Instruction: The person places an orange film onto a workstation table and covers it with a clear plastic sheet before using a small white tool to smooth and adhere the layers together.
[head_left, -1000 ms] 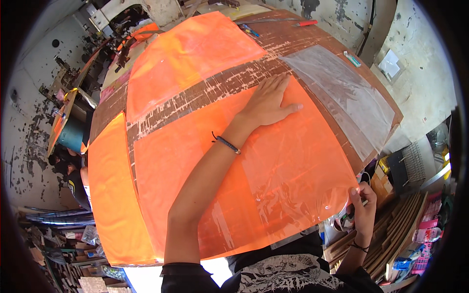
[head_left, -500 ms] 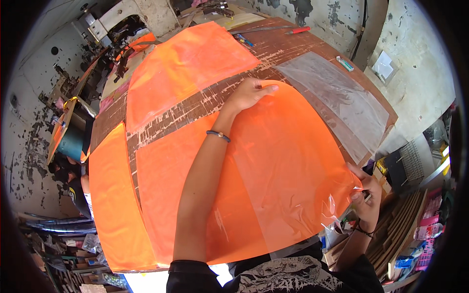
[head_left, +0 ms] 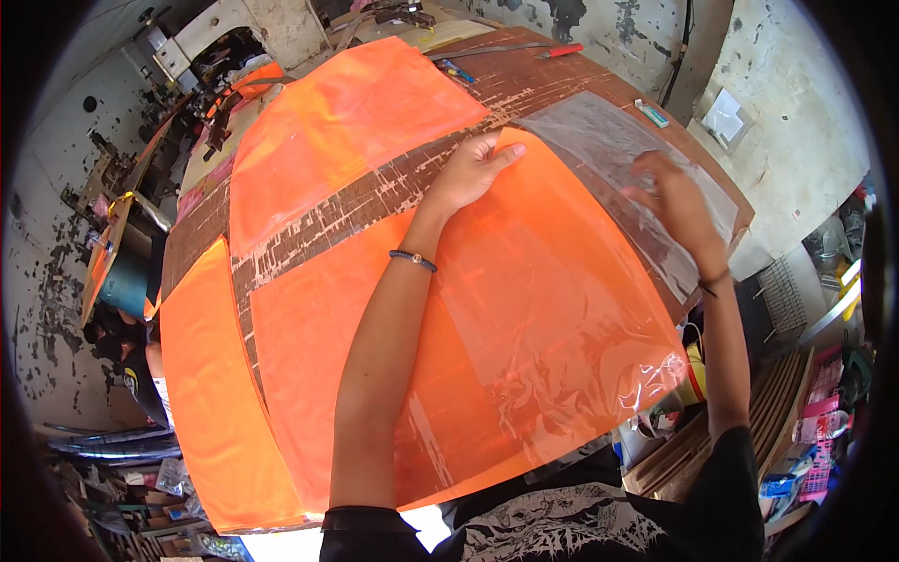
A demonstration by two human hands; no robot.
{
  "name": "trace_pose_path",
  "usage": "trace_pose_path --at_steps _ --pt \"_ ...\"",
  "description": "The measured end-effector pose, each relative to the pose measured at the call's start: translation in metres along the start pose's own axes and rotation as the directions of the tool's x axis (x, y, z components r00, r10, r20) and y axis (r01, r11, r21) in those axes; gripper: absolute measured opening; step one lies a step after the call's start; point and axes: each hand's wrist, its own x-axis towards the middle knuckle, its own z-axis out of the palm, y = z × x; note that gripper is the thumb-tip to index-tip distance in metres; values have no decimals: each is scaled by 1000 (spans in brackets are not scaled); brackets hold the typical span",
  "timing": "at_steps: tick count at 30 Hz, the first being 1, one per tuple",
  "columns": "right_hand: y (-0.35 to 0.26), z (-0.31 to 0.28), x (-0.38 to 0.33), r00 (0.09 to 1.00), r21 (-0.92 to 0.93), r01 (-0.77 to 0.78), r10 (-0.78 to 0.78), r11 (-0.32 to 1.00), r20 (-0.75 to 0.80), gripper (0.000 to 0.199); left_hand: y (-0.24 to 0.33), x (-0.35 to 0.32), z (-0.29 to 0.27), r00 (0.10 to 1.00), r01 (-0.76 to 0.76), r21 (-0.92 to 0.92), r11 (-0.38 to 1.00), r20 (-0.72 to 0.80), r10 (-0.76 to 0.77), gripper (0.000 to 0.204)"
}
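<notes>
A large orange sheet (head_left: 599, 272) lies in front of me with a clear plastic layer over its near right part. My left hand (head_left: 476, 173) pinches its far corner, thumb on top and the other fingers beneath. Above the separate clear plastic sheet (head_left: 581, 126) at the right, my right hand (head_left: 679, 201) hovers with fingers apart, slightly blurred and holding nothing. Several other orange pieces lie around: a wide piece (head_left: 356, 131) at the far side and a narrow one (head_left: 211, 393) along the left edge.
The worn brown table (head_left: 510, 66) carries a red-handled tool (head_left: 560, 51), blue pens (head_left: 456, 70) and a small white-green box (head_left: 651, 112). A sewing machine (head_left: 201, 47) stands at the far left. Stacked boards (head_left: 749, 421) and a pink basket (head_left: 824, 440) are at right.
My right hand has let go of the near right corner of the orange sheet and moved up and away over the clear plastic. That corner now lies flatter. My left hand keeps its pinch.
</notes>
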Motion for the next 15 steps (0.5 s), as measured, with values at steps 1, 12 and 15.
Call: trace_pose_path --at_steps 1,12,15 --pt "1 12 5 1000 0 8 -8 1000 -8 31 -11 0 -3 1000 -1 48 999 -12 1 33" --pt "-36 44 50 989 572 -122 50 811 139 41 -10 11 21 997 -45 235 971 -50 59 34" --pt "-36 64 53 971 632 -221 106 743 214 38 -10 14 19 998 -15 284 959 -57 33 35"
